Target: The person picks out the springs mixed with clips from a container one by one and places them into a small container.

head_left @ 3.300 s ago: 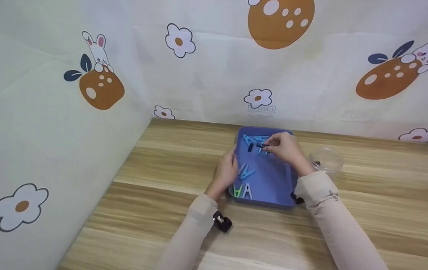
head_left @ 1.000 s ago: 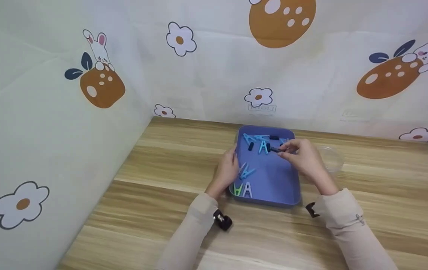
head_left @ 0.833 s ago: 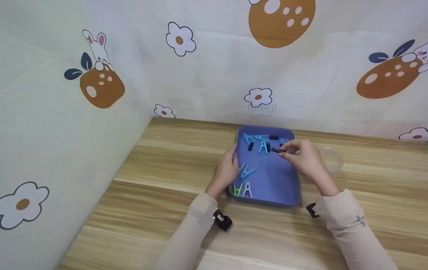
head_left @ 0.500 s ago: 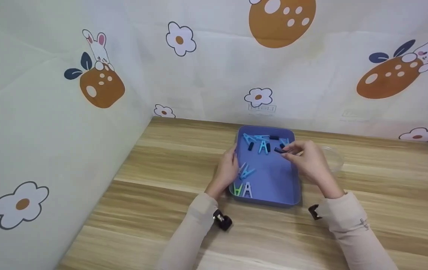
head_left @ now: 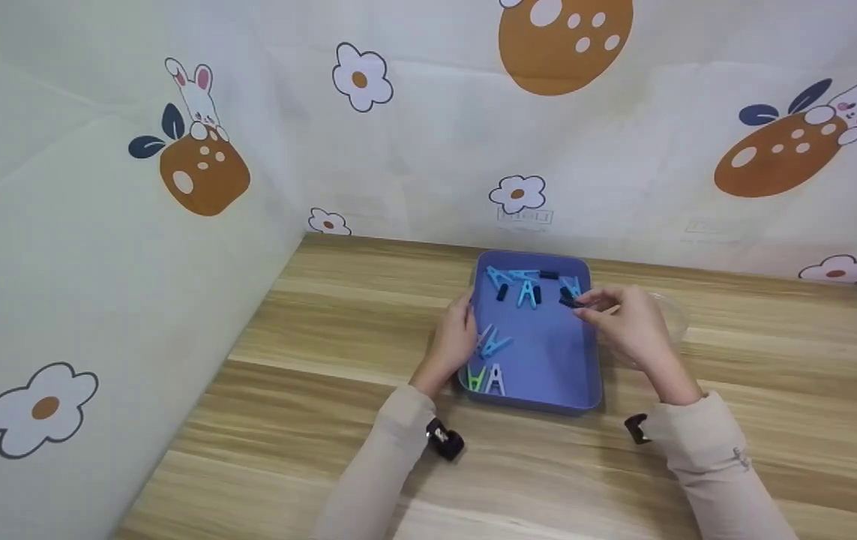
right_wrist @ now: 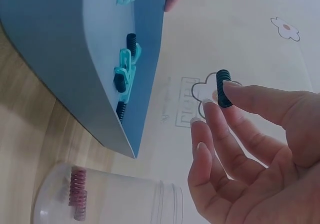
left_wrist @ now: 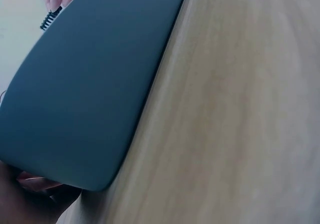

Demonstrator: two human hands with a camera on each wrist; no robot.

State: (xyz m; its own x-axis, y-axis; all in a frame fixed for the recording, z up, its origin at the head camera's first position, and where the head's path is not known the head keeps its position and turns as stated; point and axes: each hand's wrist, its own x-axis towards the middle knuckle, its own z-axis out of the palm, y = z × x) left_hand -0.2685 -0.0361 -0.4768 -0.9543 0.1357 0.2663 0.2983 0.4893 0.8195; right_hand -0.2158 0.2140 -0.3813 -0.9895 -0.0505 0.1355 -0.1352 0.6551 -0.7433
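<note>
My right hand [head_left: 627, 319] pinches a small black coil spring [right_wrist: 224, 88] between thumb and fingertips. It is over the right side of a blue tray [head_left: 540, 360]. At the tray's left wall my left hand [head_left: 454, 337] holds the rim; some of its fingers are hidden by the wall. Blue clothespins [head_left: 528, 294] and several black springs [head_left: 501, 292] lie at the tray's far end. Nearer me along the left side are another blue clothespin [head_left: 495, 345], a green clothespin [head_left: 476, 381] and a pale clothespin [head_left: 496, 380].
A clear plastic jar [right_wrist: 125, 194] stands right of the tray, partly behind my right hand in the head view. Reddish springs [right_wrist: 77, 186] show inside it. The wooden table [head_left: 308, 420] meets printed walls at the back and left.
From the tray's far end, my right hand has moved right and toward me, carrying the spring to the tray's right side. My left hand stays in place at the rim.
</note>
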